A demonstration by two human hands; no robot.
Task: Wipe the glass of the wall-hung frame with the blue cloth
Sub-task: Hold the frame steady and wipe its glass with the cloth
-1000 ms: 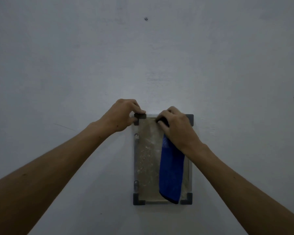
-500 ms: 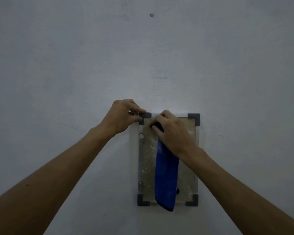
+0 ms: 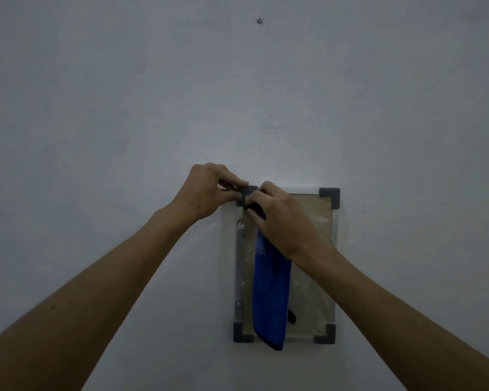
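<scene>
A small upright frame (image 3: 318, 266) hangs on the pale wall, with dusty glass and dark grey corner pieces. My left hand (image 3: 206, 191) pinches its top left corner piece between thumb and fingers. My right hand (image 3: 281, 218) presses the blue cloth (image 3: 271, 292) against the glass near that same top left corner. The cloth hangs down in a long fold past the frame's bottom edge, covering the left-middle strip of glass. The part of the cloth under my right palm is hidden.
The plain wall (image 3: 124, 108) fills the view around the frame. A small screw or nail (image 3: 259, 21) sticks out of the wall well above the frame. Two small metal fittings sit along the frame's left edge (image 3: 239, 224).
My right hand has slid the cloth leftwards across the top of the glass, from the right half to the top left corner. My left hand has kept its pinch on the corner.
</scene>
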